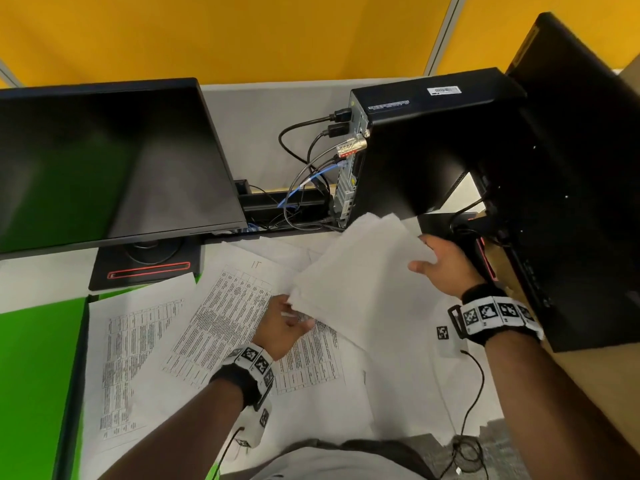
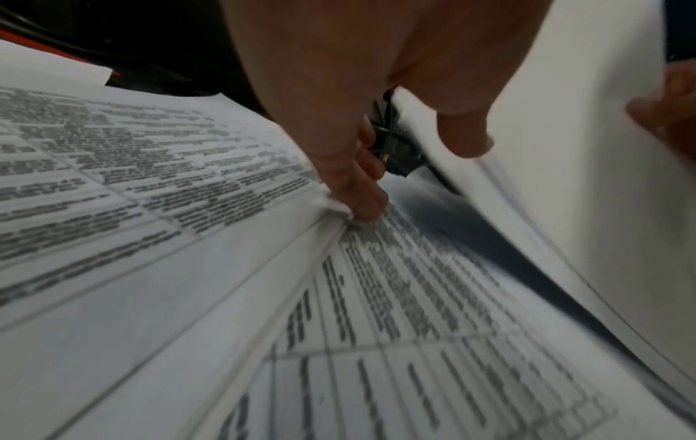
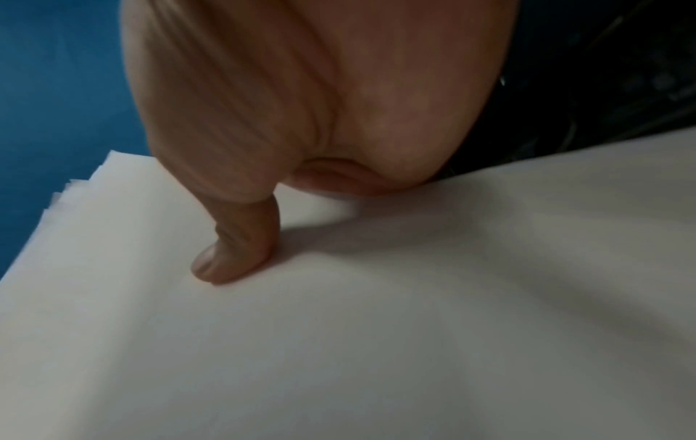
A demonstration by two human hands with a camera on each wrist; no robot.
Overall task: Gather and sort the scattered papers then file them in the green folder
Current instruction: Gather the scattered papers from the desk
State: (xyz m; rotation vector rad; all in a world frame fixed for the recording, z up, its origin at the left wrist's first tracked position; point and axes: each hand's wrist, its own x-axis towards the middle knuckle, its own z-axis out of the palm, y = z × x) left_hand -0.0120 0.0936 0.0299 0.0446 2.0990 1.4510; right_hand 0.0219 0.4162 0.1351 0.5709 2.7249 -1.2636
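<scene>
Desk crowded — both hands grip paper stack.

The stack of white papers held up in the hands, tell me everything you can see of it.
The stack of blank-sided white paper sheets is lifted off the desk and tilted, its far corner toward the black computer tower. Several sheets show, their edges fanned and uneven at one corner. The right hand holds its right edge, thumb pressed flat on top. The left hand takes the near-left corner, thumb on the sheets, other fingertips down at the printed table sheets lying beneath.
</scene>
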